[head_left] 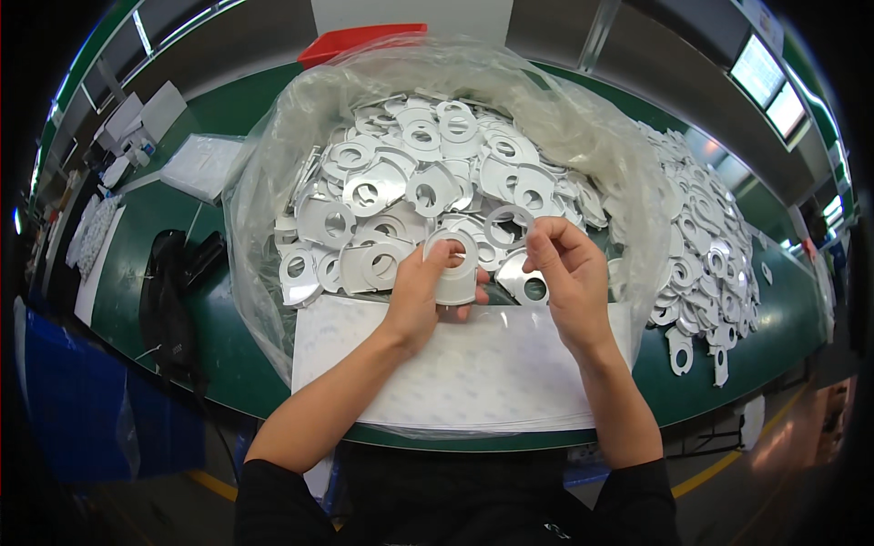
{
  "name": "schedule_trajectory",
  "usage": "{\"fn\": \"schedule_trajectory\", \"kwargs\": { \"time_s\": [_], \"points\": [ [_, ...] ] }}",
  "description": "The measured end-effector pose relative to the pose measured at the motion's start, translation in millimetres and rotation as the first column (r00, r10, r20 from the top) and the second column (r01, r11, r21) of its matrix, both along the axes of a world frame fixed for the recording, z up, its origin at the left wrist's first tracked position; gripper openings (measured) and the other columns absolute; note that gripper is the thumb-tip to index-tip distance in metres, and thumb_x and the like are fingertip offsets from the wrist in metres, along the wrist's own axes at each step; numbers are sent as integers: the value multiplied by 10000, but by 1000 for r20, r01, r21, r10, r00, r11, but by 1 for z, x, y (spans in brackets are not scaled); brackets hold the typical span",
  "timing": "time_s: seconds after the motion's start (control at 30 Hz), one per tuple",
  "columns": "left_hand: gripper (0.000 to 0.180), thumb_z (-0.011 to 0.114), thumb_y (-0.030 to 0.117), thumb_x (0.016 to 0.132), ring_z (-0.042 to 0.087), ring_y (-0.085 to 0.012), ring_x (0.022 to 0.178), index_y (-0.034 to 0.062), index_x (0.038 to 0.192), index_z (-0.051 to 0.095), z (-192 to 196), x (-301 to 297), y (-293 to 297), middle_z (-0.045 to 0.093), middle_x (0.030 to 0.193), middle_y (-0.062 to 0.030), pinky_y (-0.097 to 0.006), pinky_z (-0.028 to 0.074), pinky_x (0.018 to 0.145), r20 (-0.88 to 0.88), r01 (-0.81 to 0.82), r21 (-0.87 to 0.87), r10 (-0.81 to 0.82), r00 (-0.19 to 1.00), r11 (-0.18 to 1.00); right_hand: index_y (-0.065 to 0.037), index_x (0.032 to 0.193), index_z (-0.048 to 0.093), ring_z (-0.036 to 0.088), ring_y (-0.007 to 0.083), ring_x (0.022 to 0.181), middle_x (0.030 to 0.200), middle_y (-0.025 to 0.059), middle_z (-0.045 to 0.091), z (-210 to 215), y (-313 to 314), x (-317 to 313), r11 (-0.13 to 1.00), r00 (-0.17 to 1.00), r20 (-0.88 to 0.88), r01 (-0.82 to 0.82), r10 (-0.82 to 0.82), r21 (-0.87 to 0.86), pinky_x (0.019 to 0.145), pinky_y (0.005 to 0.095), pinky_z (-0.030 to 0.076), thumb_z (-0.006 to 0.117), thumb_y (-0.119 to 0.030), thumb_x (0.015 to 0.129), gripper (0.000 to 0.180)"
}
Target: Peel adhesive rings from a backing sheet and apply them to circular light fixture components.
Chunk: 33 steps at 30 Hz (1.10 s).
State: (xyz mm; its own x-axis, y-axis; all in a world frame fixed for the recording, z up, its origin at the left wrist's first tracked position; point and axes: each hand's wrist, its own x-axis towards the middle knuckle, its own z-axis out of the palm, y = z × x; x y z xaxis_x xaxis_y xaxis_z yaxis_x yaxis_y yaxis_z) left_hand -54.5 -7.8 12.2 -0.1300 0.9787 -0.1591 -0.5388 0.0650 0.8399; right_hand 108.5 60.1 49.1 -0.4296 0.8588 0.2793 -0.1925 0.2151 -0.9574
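Head view looks down on a green worktable (228, 328) whose edge curves across the lower part of the picture. On it sits a wide clear plastic bag (273, 164), open at the top and heaped with flat metal plates (401, 182) — each silvery, with a round hole. A white sheet stack (473, 373) lies under the hands at the table's near edge.

The left hand (421, 296) is closed around one metal plate (455, 268), thumb over its face, holding it just above the bag's near rim. The right hand (566, 273) pinches a thin grey ring (510, 227) between its fingertips, held close beside the plate and slightly above it.

To the right of the bag a second loose pile of plates (710, 264) spreads over the table. On the left lie a black bundle (168, 291), a white tray (205, 164) and small white boxes (146, 114) — a red bin (355, 41) shows behind the bag. Lit screens (769, 82) hang at upper right, and a yellow floor line (719, 464) runs below the table.
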Motion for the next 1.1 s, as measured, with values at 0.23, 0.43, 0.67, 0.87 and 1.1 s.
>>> {"fn": "schedule_trajectory", "kwargs": {
  "time_s": [0.23,0.43,0.67,0.87,1.1],
  "points": [
    [465,393,462,962,619,-161,708,37,1123,492,3,8,-5,619,871,-92,-251,459,535,-198,97,13,-93,976,995,-26,929,566,494,56,757,861,6,556,-18,0,-7,1000,999,44,-16,17,-17,640,208,442,568,-191,927,165],
    [692,109,621,931,617,-189,765,76,1117,493,-4,4,-3,603,916,-118,-279,459,592,113,165,-40,-159,981,986,-21,941,534,523,67,696,851,16,518,-30,-7,-15,993,993,92,-69,78,-99,583,208,462,548,-172,932,152],
    [650,122,591,947,612,-189,756,83,1076,505,-6,4,-2,599,913,-111,-282,458,580,137,164,-35,-158,978,986,-12,934,531,517,74,608,960,43,466,-32,-8,-16,976,986,91,-121,139,-181,528,201,484,545,-141,928,130],
    [645,127,589,949,610,-186,748,84,1055,513,-7,4,-1,599,897,-105,-285,457,569,130,154,-32,-149,980,988,24,892,532,519,80,604,941,57,453,-27,-12,-19,963,983,42,-169,181,-210,483,224,537,539,-112,923,140],
    [661,125,587,950,611,-181,741,73,1034,533,-8,3,0,606,898,-95,-283,455,565,139,161,-21,-157,978,987,28,887,527,516,84,603,945,60,455,-28,-10,-17,956,977,46,-192,207,-221,491,232,546,540,-105,921,138]
  ]
}}
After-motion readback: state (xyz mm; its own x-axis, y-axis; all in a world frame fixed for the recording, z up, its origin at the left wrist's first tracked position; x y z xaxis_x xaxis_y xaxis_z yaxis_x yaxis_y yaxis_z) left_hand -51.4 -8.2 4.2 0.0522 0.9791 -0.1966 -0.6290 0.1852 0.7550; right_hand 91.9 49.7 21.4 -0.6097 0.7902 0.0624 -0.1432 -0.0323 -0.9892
